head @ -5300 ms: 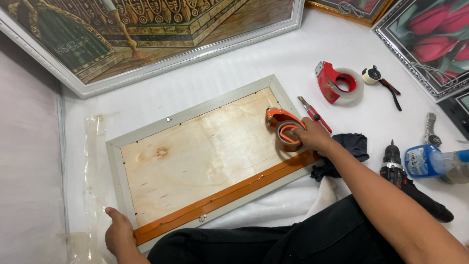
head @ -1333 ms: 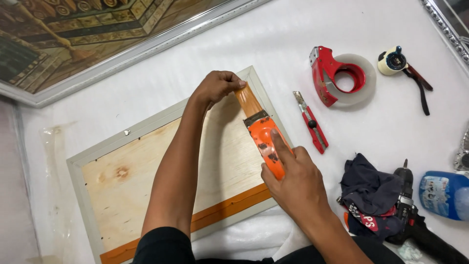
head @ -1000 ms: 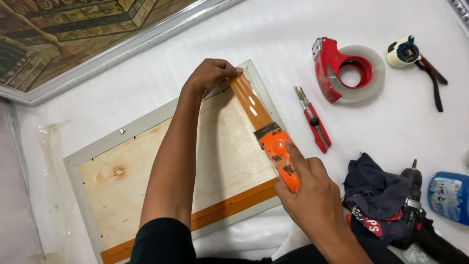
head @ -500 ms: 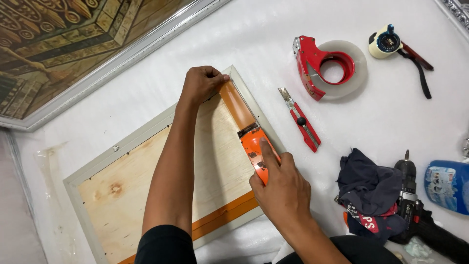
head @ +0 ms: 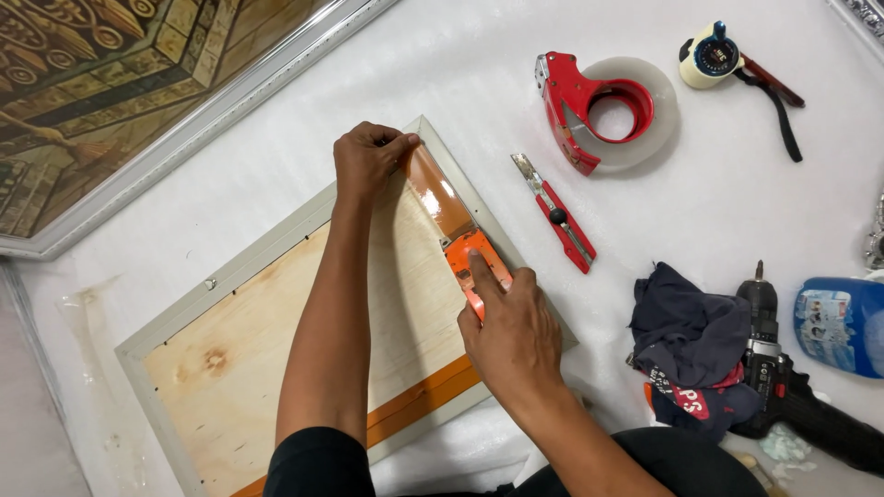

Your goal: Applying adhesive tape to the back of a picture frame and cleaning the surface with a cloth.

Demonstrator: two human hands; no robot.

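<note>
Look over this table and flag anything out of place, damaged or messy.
Nothing looks damaged or spilled. The utility knife lies beside the frame with its blade out, bare on the table. A dark cloth is bunched against the drill. The tape under both hands runs straight along the frame edge.

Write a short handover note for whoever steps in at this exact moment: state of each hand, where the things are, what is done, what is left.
Left hand: pins the brown tape's end at the far corner of the grey picture frame with plywood back.
Right hand: grip on the orange tape dispenser, forefinger along it, partway down the right edge.
Done: brown tape strip laid along the upper right edge; the near long edge is taped.
Left: the rest of the right edge; the far long edge shows no tape.
Nearby: red utility knife, red dispenser with clear tape.
</note>
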